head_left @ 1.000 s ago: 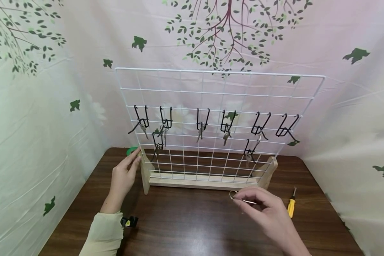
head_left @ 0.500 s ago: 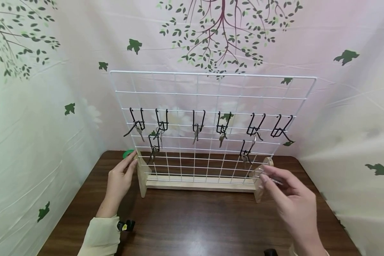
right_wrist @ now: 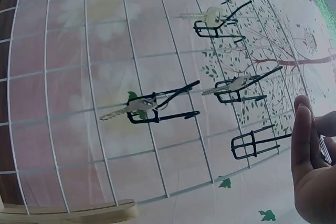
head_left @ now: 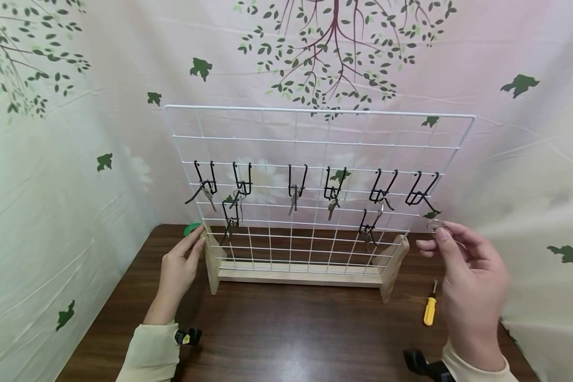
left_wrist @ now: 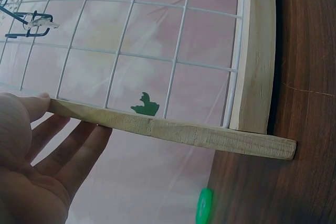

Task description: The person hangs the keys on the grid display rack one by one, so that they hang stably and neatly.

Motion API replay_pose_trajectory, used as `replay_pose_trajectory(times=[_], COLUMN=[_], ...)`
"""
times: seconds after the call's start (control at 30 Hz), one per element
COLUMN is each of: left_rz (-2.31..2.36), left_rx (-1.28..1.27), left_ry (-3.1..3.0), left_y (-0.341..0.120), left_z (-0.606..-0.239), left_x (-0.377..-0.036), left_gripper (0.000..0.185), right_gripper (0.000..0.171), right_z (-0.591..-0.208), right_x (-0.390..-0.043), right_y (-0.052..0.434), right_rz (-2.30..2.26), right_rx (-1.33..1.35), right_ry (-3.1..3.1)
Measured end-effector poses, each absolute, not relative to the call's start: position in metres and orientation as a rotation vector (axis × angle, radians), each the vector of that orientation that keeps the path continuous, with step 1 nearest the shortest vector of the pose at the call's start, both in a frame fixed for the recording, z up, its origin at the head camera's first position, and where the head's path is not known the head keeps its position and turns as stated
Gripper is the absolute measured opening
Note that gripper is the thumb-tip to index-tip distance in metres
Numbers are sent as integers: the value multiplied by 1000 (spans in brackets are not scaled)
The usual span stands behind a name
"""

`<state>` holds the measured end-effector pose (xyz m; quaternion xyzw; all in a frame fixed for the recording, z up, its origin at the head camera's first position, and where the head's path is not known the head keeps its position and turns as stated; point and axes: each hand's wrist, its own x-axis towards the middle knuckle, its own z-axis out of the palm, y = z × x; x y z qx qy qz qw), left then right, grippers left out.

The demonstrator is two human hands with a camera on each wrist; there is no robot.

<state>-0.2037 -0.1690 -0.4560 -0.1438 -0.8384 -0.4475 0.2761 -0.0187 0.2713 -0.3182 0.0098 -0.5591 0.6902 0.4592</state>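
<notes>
A white wire grid rack (head_left: 310,110) stands upright in a wooden base (head_left: 296,277). Black hooks hang on it, most bearing a key; the far-right hook (head_left: 416,197) bears none. My left hand (head_left: 179,271) holds the wooden left upright (left_wrist: 157,129), thumb on one face and fingers on the other. Between thumb and index finger, my right hand (head_left: 477,281) pinches a key ring (head_left: 432,225), below and right of that far-right hook and apart from it. A thin metal edge, seemingly the key (right_wrist: 324,149), shows among the fingers in the right wrist view; the rest is hidden.
A yellow-handled screwdriver (head_left: 430,310) lies on the brown table (head_left: 286,334) right of the rack. Behind the left upright sits a green ring-shaped item (head_left: 190,229). Leaf-printed cloth (head_left: 124,101) surrounds the table. A lower hook with a key (head_left: 366,231) hangs at right.
My right hand has moved right and upward with the key ring, from in front of the base to beside the rack's right edge. My left hand stays on the upright.
</notes>
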Motion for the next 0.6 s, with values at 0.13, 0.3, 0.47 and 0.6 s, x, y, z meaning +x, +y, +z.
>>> replay_pose_trajectory(times=[0.13,0.3,0.47,0.6], left_rz=[-1207,-1211,-1210,-1209], left_rx=[-374,-362,-373,-380], left_ry=[-2261,-2266,-2263,-2259], left_y=[-169,-169,-169,-170], left_z=[-456,-456,-456,-455], left_x=[-203,-202,-203,-204], left_gripper=[39,39,39,39], right_gripper=[29,30,30,28], right_z=[-313,-310,-311,-313], right_x=[-23,-28,-35,-39], right_y=[274,276,279,281], right_rz=[1693,1661,1685,1696], right_rx=[4,-12,-11,-26], right_ry=[-1322,-1330,-1302,-1304])
